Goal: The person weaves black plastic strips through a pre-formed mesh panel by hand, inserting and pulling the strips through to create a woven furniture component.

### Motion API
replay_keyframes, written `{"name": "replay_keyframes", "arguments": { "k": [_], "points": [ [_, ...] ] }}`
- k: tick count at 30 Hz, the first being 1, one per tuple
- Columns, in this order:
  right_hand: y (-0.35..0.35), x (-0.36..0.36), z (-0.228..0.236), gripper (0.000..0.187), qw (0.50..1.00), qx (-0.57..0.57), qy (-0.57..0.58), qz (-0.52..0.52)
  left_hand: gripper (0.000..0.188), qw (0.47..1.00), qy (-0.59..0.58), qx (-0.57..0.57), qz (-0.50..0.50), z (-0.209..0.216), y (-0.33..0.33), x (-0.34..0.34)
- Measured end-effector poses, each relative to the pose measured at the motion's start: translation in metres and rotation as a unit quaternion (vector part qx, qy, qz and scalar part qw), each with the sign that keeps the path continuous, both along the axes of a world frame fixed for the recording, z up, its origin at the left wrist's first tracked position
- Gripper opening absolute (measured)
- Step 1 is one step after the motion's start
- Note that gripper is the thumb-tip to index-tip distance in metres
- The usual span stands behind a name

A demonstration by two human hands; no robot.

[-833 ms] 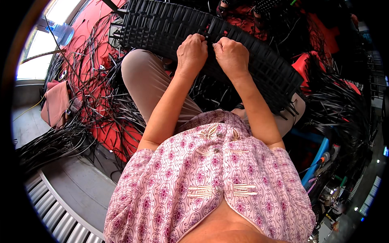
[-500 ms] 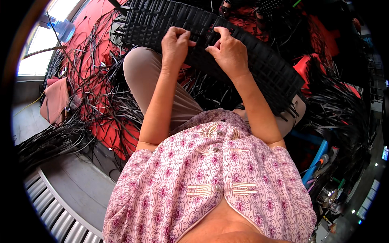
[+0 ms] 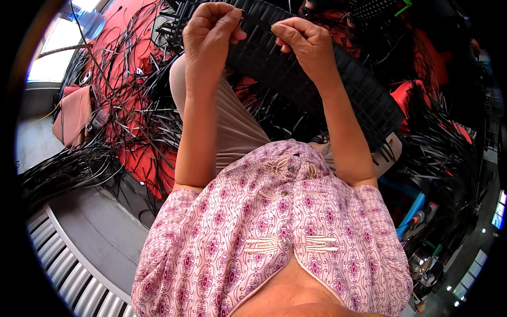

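Observation:
A black woven piece [image 3: 364, 98], made of flat strips, lies across my lap and knees, running from upper left to lower right. Above its upper part, my left hand [image 3: 208, 42] is closed in a pinch with the fingers curled. Facing it, my right hand [image 3: 309, 45] pinches too, thumb against forefinger. A thin black strip [image 3: 257, 21] appears to run between the two pinches, hard to separate from the dark weave behind. Loose strip ends hang from the lower right end of the woven piece.
Heaps of loose black strips [image 3: 68, 169] cover the red floor sheet [image 3: 137, 174] on both sides. A pinkish cloth bag [image 3: 74, 116] and a blue clear water bottle [image 3: 90, 24] are at left. Tools lie by a blue frame [image 3: 412, 214] at right. Silver slats [image 3: 68, 264] are lower left.
Both hands have risen away from the weave, and the gap between them is slightly wider. My right forefinger and thumb, apart before, now meet in a pinch.

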State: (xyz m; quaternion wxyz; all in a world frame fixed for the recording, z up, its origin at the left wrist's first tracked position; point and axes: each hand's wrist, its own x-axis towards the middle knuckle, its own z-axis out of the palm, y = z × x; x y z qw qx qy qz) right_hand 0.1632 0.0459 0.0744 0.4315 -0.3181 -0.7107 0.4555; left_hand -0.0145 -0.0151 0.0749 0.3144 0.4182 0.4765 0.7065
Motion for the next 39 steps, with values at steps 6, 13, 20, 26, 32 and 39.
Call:
{"name": "replay_keyframes", "arguments": {
  "k": [6, 13, 20, 26, 32, 39],
  "points": [
    [0.0, 0.025, -0.031, 0.028, 0.983, 0.007, -0.144, -0.114, 0.014, 0.951, 0.266, -0.144, 0.063, -0.076, 0.04, 0.005],
    [-0.003, 0.019, -0.046, 0.023, 0.958, 0.058, -0.202, -0.194, 0.024, 0.863, 0.445, -0.217, 0.101, -0.089, 0.045, 0.033],
    [-0.001, 0.012, -0.055, 0.024, 0.925, 0.111, -0.279, -0.232, 0.021, 0.877, 0.432, -0.189, 0.092, -0.09, 0.049, 0.032],
    [0.0, 0.004, -0.05, 0.023, 0.917, 0.115, -0.307, -0.227, 0.021, 0.901, 0.391, -0.169, 0.084, -0.1, 0.054, 0.029],
    [0.005, -0.007, -0.051, 0.024, 0.903, 0.131, -0.35, -0.214, 0.022, 0.912, 0.369, -0.168, 0.07, -0.1, 0.052, 0.028],
    [0.011, -0.011, -0.051, 0.027, 0.882, 0.158, -0.399, -0.193, 0.018, 0.959, 0.174, -0.226, -0.011, -0.087, 0.052, 0.018]
  ]
}}
